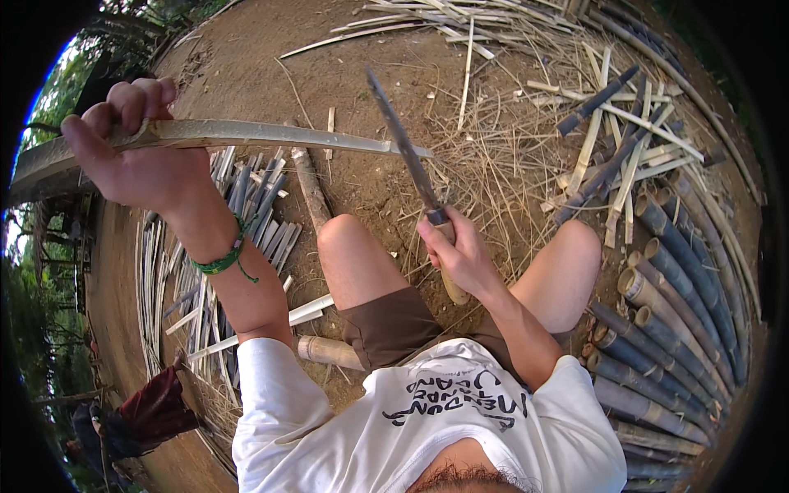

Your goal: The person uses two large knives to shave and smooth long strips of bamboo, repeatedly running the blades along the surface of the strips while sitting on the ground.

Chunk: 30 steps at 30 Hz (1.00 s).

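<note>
My left hand [152,168] is raised at the upper left, its fingers closed around a long split bamboo strip [271,134]. The strip runs to the right, its pale thin end at the blade of a long knife [400,131]. Whether blade and strip touch I cannot tell. In front of my body, my right hand [462,255] grips the knife by its wooden handle, blade pointing up and away. Between my knees lies ground littered with thin shavings [493,177].
Split bamboo strips [255,222] are heaped on the left, more strips [625,140] at the far right. Cut bamboo poles [682,287] line the right side. A bamboo log [329,352] lies by my left thigh. Another person [148,415] is at the lower left.
</note>
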### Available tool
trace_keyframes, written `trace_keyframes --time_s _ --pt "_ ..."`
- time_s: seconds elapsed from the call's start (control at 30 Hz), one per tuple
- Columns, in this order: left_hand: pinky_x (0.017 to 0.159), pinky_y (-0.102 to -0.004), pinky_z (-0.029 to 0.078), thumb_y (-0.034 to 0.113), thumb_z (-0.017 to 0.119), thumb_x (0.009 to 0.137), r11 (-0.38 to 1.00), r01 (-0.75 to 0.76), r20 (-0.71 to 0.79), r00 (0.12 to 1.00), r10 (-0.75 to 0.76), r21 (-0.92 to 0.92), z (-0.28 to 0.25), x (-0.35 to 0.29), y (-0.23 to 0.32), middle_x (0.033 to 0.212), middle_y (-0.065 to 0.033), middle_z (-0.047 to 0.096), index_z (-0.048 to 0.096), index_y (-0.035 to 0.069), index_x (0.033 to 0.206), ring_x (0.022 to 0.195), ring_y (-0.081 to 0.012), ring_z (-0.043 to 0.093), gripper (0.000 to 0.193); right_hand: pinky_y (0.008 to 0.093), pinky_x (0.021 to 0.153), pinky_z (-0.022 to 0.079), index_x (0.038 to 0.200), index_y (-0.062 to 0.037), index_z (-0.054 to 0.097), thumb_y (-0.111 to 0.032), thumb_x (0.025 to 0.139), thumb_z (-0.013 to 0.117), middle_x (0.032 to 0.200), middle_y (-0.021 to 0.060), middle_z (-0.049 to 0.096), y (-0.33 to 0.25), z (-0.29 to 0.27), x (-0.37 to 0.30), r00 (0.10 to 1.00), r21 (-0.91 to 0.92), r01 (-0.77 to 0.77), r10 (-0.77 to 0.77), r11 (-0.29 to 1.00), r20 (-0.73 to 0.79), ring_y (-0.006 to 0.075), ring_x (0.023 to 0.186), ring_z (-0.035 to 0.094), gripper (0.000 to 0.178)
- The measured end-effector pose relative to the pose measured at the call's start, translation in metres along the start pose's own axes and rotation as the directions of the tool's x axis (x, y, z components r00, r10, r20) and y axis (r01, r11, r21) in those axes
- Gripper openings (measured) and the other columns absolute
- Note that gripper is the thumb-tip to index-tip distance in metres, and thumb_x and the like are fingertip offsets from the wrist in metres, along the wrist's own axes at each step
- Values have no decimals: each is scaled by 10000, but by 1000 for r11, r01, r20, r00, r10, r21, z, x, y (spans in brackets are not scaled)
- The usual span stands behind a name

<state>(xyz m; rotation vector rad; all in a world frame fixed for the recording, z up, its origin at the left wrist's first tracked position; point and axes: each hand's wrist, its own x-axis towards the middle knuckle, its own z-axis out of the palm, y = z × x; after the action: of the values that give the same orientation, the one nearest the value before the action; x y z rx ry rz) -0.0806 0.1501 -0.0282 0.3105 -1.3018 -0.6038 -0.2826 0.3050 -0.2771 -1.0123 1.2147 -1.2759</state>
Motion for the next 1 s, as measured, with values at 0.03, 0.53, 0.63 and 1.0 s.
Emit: trace_keyframes --time_s 0.03,0.53,0.63,1.0 --pt "665 -361 344 487 475 970 1000 -9 -30 1000 9 9 8 -3 1 670 -34 339 401 145 723 649 -203 330 429 315 502 352 877 -24 572 -449 924 619 599 13 511 -1 5 1 999 -13 33 -33 999 9 136 512 448 430" --pt "625 -327 247 528 616 869 999 -17 62 998 20 -48 40 -44 7 631 7 315 388 186 651 625 -171 302 465 334 372 370 892 -23 557 -539 996 458 524 14 495 -12 34 28 970 -176 232 -215 957 109 146 411 508 536" --pt "622 -322 246 564 627 858 1000 -15 128 992 18 -24 38 -45 8 634 17 318 395 184 650 624 -165 298 491 316 345 357 883 -30 561 -585 992 411 524 -13 476 38 9 37 995 -154 -75 83 985 50 118 398 472 585" --pt "624 -318 263 629 524 914 942 -139 128 986 104 304 49 -46 3 639 38 327 437 198 717 603 -142 324 482 327 422 421 861 -48 576 -480 983 515 502 10 489 100 -9 65 997 -16 -77 77 997 -7 138 482 573 454"
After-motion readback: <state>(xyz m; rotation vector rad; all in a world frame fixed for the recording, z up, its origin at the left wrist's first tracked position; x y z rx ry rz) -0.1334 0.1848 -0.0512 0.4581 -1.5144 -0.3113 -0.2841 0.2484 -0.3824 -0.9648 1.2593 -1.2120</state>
